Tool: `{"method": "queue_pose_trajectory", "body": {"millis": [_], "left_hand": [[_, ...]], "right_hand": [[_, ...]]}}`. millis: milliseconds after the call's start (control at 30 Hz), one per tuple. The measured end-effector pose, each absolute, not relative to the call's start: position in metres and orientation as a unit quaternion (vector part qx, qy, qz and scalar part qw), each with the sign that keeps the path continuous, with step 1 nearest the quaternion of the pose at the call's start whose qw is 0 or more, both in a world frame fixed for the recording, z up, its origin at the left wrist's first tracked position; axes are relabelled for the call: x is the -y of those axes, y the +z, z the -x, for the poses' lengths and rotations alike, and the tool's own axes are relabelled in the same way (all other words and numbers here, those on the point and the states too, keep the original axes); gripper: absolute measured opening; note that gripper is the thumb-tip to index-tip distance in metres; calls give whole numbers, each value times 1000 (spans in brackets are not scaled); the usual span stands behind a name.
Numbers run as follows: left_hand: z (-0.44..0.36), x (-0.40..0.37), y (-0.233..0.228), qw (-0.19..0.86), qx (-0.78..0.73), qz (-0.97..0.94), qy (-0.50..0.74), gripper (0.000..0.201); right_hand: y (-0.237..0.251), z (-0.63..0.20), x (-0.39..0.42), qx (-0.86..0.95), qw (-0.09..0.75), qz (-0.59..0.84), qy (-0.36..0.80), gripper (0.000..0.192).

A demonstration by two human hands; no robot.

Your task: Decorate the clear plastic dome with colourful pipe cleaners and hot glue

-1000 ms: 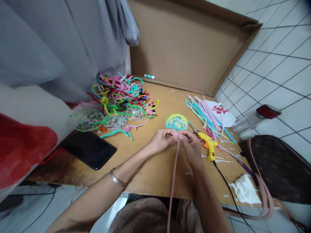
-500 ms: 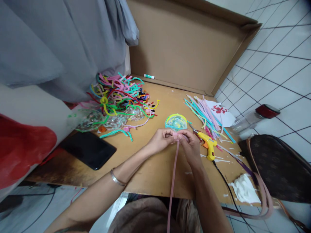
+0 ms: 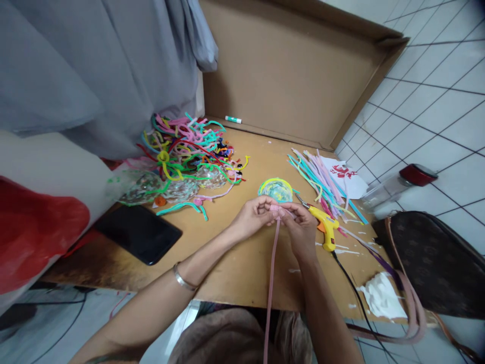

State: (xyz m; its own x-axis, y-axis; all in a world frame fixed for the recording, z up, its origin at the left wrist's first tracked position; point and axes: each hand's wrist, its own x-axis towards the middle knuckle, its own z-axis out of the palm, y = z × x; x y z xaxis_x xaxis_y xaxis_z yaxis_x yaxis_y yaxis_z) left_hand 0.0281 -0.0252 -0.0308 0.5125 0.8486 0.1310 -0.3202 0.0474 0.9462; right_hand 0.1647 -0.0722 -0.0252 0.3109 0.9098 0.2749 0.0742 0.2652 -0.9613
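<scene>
Pink pipe cleaner (image 3: 271,273) pinched at its top end by both hands, left hand (image 3: 253,218) and right hand (image 3: 300,228) closed on it, fingertips meeting. Its long axis runs down from the hands toward the body, over the wooden table (image 3: 235,263).

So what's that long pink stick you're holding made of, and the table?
The pink stick looks like a fuzzy pipe cleaner, probably soft fibre over wire: matte and bendable-looking. The table looks like bare cardboard, brown and dull, with white glue-like spots.
</scene>
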Motion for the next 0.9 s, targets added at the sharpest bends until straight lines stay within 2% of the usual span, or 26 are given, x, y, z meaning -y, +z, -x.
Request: {"method": "queue_pose_trajectory", "body": {"millis": [167, 900], "left_hand": [[-28, 24, -29, 687, -247, -535, 426, 48], [-24, 30, -17, 629, -278, -594, 418, 38]], "right_hand": [[-27, -164, 72, 452, 638, 519, 347, 21], [-23, -160, 76, 471, 617, 535, 333, 17]]}}
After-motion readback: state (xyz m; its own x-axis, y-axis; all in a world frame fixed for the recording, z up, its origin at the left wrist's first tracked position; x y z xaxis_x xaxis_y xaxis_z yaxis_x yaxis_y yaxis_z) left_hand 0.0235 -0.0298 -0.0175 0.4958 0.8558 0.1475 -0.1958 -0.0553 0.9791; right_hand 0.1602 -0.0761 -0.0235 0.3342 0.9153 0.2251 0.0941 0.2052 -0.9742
